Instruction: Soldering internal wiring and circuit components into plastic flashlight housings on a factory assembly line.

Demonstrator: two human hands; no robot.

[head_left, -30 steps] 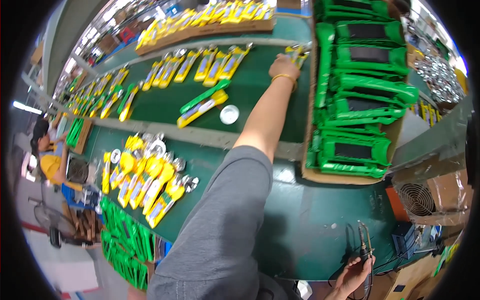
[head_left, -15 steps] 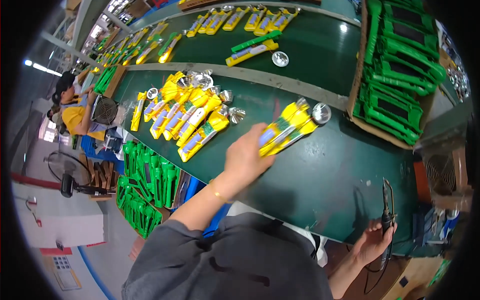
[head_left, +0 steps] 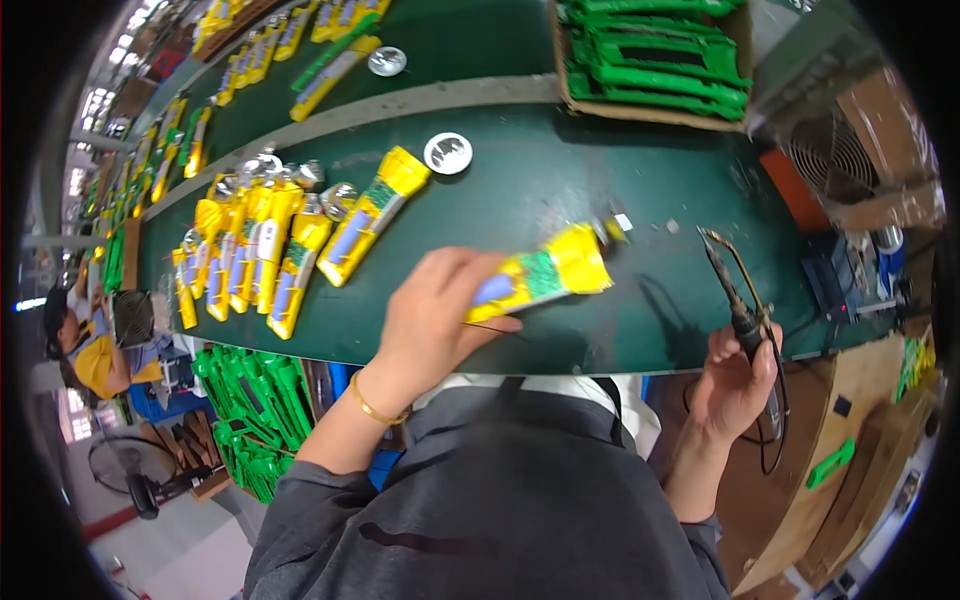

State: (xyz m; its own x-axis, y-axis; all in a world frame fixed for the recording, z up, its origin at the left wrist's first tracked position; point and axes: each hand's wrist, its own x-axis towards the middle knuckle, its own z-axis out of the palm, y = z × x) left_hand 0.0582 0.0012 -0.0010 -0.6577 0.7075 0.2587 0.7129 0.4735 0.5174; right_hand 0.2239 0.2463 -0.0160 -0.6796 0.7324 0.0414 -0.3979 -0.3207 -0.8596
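Observation:
My left hand point(head_left: 425, 312) is closed around the near end of a yellow flashlight housing point(head_left: 575, 262), which holds a green circuit board and a lilac battery. A small blurred part sticks out at the housing's far end. In my right hand point(head_left: 732, 385) is a soldering iron point(head_left: 742, 322), its tip pointing up and a thin curved tube beside it. Beyond my left hand, another yellow housing point(head_left: 358, 228) lies on the green bench point(head_left: 520, 200), next to a round silver reflector point(head_left: 448, 153). To its left are several similar yellow housings point(head_left: 265, 250) with reflectors, packed side by side.
A carton point(head_left: 655, 115) of green casings stands at the far right. More green casings point(head_left: 255, 400) fill boxes below the bench at left. Yellow housings point(head_left: 265, 50) line the far surface. A fan point(head_left: 832, 155) and a blue box point(head_left: 835, 280) are at right. A co-worker point(head_left: 95, 360) sits at left.
One yellow housing now lies beside the group, while my left hand has brought another nearer. My view has swung right. The soldering iron stays in my right hand.

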